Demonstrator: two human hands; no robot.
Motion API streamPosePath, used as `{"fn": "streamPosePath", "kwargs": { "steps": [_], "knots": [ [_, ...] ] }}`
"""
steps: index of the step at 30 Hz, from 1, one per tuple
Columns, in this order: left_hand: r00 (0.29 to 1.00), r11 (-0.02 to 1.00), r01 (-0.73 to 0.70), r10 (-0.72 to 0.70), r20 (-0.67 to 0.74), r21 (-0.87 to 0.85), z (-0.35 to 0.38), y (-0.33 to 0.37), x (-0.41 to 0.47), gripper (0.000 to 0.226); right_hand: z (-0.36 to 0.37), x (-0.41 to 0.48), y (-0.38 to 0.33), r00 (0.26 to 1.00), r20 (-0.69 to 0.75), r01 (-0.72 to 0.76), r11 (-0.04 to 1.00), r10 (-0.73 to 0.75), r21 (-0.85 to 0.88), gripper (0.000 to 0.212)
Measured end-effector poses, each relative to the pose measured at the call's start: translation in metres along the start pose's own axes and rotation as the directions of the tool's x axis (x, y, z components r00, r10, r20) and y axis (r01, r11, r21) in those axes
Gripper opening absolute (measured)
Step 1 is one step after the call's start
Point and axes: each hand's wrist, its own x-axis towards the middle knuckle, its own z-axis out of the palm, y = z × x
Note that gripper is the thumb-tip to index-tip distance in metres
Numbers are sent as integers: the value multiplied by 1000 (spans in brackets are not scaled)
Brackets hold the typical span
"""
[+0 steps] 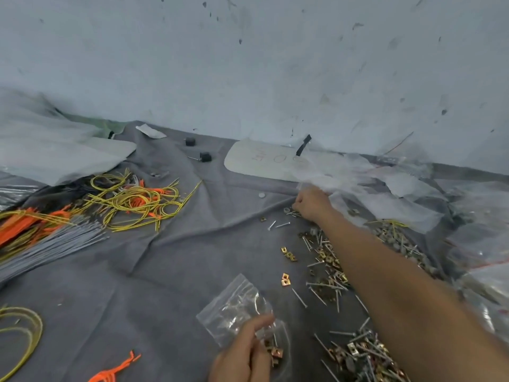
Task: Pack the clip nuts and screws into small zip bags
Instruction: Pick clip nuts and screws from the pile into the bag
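Observation:
A small clear zip bag point(234, 304) lies on the grey cloth near the bottom middle. My left hand point(242, 354) pinches its lower end, where a few brass clip nuts and a screw sit inside. My right hand point(311, 201) is stretched far forward, fingers curled down onto a few small screws point(292, 213) and a nut on the cloth. Loose clip nuts point(286, 279) and long silver screws point(325, 260) are strewn under my right forearm. A denser heap of screws and clip nuts point(363, 357) lies at the bottom right.
Yellow and orange wires point(135, 199) and grey cable ties point(55, 244) cover the left of the grey cloth point(165, 271). Clear plastic bags point(413, 199) pile up at the right. A white plate point(261, 161) and two black blocks point(205, 157) sit by the wall.

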Motion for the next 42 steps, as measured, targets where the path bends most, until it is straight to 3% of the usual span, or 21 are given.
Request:
{"fn": "streamPosePath", "kwargs": {
  "steps": [8,14,18,23,28,31,36,38,42],
  "knots": [
    [1000,1000,5,-5,27,-9,-8,13,-7,54,3,-4,7,999,40,-29,1000,29,11,23],
    [999,1000,-8,9,36,-13,-9,12,-8,55,-1,-9,12,995,89,38,999,-39,13,19],
    [999,999,-22,23,45,-23,-9,11,-9,57,-1,-8,9,995,-18,99,991,-97,91,17],
    [998,999,-36,37,57,-18,-9,8,-8,56,4,-4,-5,981,79,179,984,-180,17,18],
    [996,998,-57,58,61,-18,-9,6,-7,51,-1,-4,-10,977,99,185,982,-188,41,2],
    [996,995,-81,83,44,-50,-8,5,-7,43,-8,-11,0,984,66,159,983,-165,91,13],
    [994,995,-87,89,61,-42,-7,0,-5,53,-18,-30,28,992,56,100,982,-110,163,15],
    [994,995,-87,89,61,-42,-7,-1,-4,55,-20,-37,36,987,125,78,985,-98,156,23],
    [993,995,-96,98,60,-41,-6,-1,-3,54,-18,-46,41,966,191,175,985,-174,16,15]
  ]
}}
